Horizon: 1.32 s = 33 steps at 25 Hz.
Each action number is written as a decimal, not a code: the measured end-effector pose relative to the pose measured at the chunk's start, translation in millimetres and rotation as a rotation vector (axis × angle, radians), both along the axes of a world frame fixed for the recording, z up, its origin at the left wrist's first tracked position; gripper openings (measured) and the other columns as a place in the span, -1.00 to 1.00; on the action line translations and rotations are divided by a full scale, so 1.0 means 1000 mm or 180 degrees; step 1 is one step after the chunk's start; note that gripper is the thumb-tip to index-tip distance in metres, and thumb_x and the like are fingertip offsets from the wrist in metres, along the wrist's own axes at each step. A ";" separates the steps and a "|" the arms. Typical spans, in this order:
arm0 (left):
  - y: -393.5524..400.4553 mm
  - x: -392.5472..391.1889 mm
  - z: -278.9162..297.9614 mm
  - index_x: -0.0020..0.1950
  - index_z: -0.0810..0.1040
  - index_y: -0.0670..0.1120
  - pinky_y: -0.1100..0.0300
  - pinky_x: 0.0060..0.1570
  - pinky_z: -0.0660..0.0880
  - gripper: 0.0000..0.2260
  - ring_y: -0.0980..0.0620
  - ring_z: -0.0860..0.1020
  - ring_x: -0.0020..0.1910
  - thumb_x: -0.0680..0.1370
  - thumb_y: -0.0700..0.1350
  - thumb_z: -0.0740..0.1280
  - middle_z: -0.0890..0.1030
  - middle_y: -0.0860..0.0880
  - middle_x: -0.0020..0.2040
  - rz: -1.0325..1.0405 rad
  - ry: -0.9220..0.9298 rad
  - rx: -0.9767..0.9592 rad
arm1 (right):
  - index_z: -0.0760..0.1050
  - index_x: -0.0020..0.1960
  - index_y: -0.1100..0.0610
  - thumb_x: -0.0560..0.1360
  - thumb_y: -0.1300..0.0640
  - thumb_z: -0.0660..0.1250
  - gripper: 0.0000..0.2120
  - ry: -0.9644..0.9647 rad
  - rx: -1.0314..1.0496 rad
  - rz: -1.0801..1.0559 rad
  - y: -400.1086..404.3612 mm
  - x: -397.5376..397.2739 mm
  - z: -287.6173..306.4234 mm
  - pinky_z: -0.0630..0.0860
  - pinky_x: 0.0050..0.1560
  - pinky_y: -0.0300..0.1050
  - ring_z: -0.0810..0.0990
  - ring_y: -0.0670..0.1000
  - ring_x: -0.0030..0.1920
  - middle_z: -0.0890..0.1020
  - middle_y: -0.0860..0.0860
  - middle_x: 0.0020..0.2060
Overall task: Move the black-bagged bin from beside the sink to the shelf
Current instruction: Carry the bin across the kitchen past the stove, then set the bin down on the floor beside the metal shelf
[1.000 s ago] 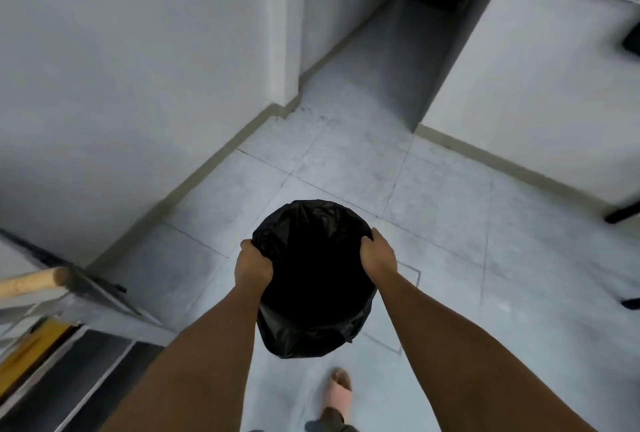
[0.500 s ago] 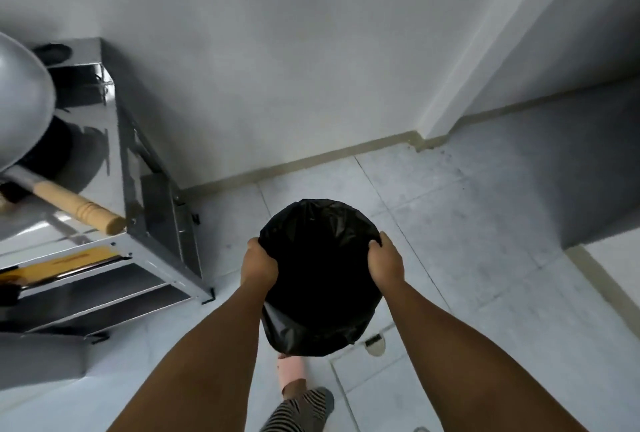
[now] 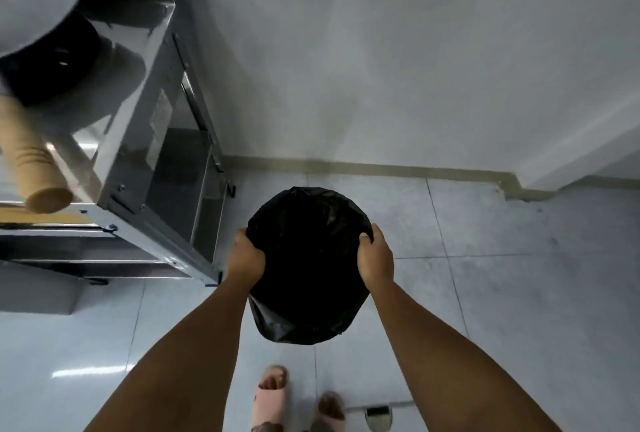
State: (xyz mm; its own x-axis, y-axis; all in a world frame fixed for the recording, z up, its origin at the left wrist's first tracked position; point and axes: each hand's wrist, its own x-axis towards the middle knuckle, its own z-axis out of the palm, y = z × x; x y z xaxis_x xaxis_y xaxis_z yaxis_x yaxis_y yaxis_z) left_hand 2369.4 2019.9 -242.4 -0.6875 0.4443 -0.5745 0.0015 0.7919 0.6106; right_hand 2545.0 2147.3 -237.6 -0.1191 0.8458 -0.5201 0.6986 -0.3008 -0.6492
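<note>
Down at the bottom of the view, pink slippers (image 3: 268,397) stand on the tiled floor (image 3: 519,276), and just above them the black-bagged bin (image 3: 308,258) hangs in mid-air, the left hand (image 3: 245,258) clenched on one side of its rim and the right hand (image 3: 375,260) clamped on the opposite side. It looks light, carried at arm's length, but that liner is soft and slick, so the stiff rim beneath it seems the safest hold. Beyond, on the left, the steel shelf (image 3: 156,161) stands against the wall, close by.
</note>
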 end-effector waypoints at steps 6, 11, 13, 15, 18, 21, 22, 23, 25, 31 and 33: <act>0.025 -0.023 -0.130 0.43 0.27 -0.22 -0.09 0.29 0.38 -0.53 -0.31 0.45 0.28 0.50 -0.37 0.09 0.47 -0.30 0.29 0.0219 0.0239 0.0039 | 0.14 0.57 0.04 0.65 0.02 0.07 -0.50 0.0075 0.0117 0.0262 0.036 -0.031 -0.135 0.25 0.46 0.07 0.31 0.16 0.49 0.33 0.07 0.51; 0.034 -0.041 -0.225 0.42 0.25 -0.25 -0.06 0.25 0.36 -0.55 -0.31 0.44 0.28 0.53 -0.38 0.09 0.45 -0.33 0.30 0.0345 0.0383 0.0030 | 0.13 0.57 0.02 0.64 0.00 0.08 -0.49 0.0101 0.0121 0.0470 0.052 -0.049 -0.232 0.25 0.46 0.07 0.32 0.16 0.48 0.33 0.05 0.50; 0.033 -0.045 -0.252 0.41 0.26 -0.24 -0.07 0.25 0.37 -0.54 -0.31 0.46 0.25 0.50 -0.40 0.07 0.47 -0.33 0.27 0.0432 0.0330 0.0106 | 0.12 0.57 0.01 0.63 0.00 0.09 -0.48 0.0109 0.0158 0.0522 0.051 -0.053 -0.257 0.27 0.46 0.08 0.33 0.16 0.47 0.34 0.06 0.50; 0.032 -0.048 -0.269 0.40 0.25 -0.22 -0.07 0.23 0.39 -0.54 -0.32 0.47 0.23 0.49 -0.39 0.05 0.48 -0.33 0.25 0.0440 0.0276 0.0112 | 0.13 0.57 0.02 0.63 0.01 0.10 -0.48 0.0134 0.0185 0.0494 0.049 -0.056 -0.271 0.28 0.45 0.07 0.34 0.16 0.47 0.35 0.06 0.49; 0.034 -0.055 -0.285 0.40 0.24 -0.21 -0.06 0.18 0.40 -0.55 -0.32 0.47 0.22 0.50 -0.38 0.06 0.49 -0.33 0.24 0.0426 0.0305 0.0137 | 0.13 0.57 0.02 0.63 0.00 0.10 -0.48 0.0170 0.0191 0.0498 0.051 -0.061 -0.288 0.28 0.45 0.07 0.34 0.16 0.47 0.35 0.07 0.49; 0.035 -0.059 -0.297 0.39 0.23 -0.21 -0.07 0.19 0.40 -0.56 -0.32 0.47 0.21 0.50 -0.36 0.06 0.48 -0.32 0.24 0.0386 0.0325 0.0129 | 0.11 0.57 0.03 0.63 0.00 0.11 -0.47 0.0218 0.0147 0.0502 0.054 -0.064 -0.302 0.28 0.46 0.09 0.34 0.17 0.47 0.34 0.08 0.49; 0.035 -0.060 -0.301 0.39 0.23 -0.21 -0.07 0.20 0.40 -0.56 -0.31 0.47 0.21 0.51 -0.35 0.05 0.48 -0.32 0.24 0.0390 0.0329 0.0129 | 0.11 0.57 0.03 0.64 0.01 0.11 -0.47 0.0228 0.0160 0.0512 0.054 -0.064 -0.306 0.27 0.46 0.09 0.33 0.17 0.47 0.34 0.08 0.50; 0.036 -0.061 -0.305 0.38 0.23 -0.20 -0.08 0.20 0.40 -0.57 -0.31 0.48 0.21 0.51 -0.35 0.05 0.48 -0.32 0.23 0.0397 0.0337 0.0134 | 0.11 0.57 0.04 0.64 0.01 0.11 -0.47 0.0243 0.0189 0.0507 0.055 -0.064 -0.309 0.27 0.47 0.08 0.33 0.16 0.48 0.34 0.08 0.50; 0.037 -0.061 -0.310 0.36 0.24 -0.19 -0.09 0.18 0.41 -0.59 -0.31 0.49 0.20 0.51 -0.34 0.05 0.49 -0.31 0.21 0.0418 0.0357 0.0167 | 0.11 0.57 0.04 0.63 0.01 0.12 -0.46 0.0285 0.0199 0.0542 0.058 -0.063 -0.315 0.25 0.47 0.07 0.31 0.15 0.49 0.32 0.06 0.51; 0.027 -0.030 -0.328 0.56 0.04 -0.17 -0.09 0.54 0.02 -0.45 -0.18 0.06 0.57 0.62 -0.02 0.09 0.02 -0.19 0.59 0.0043 0.1168 -0.0190 | 0.04 0.59 0.15 0.60 -0.14 0.12 -0.32 -0.0890 0.1360 0.1636 0.034 -0.050 -0.328 0.04 0.53 0.15 0.09 0.20 0.57 0.07 0.16 0.58; 0.012 -0.001 -0.336 0.57 0.02 -0.13 -0.05 0.56 -0.06 -0.44 -0.12 -0.03 0.59 0.62 0.07 0.03 -0.01 -0.15 0.60 -0.0133 0.1373 -0.0229 | 0.10 0.56 0.24 0.58 -0.15 0.09 -0.31 -0.1102 0.1669 0.1632 0.006 -0.032 -0.335 0.07 0.52 0.16 0.14 0.24 0.55 0.14 0.22 0.56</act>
State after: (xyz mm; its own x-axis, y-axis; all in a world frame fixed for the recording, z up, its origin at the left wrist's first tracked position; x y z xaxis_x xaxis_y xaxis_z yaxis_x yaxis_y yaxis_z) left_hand 2368.4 2032.1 -578.4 -0.8535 0.4461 -0.2692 0.2772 0.8263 0.4902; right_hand 2513.4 2153.5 -572.7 -0.4630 0.8737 -0.1496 0.8541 0.3946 -0.3388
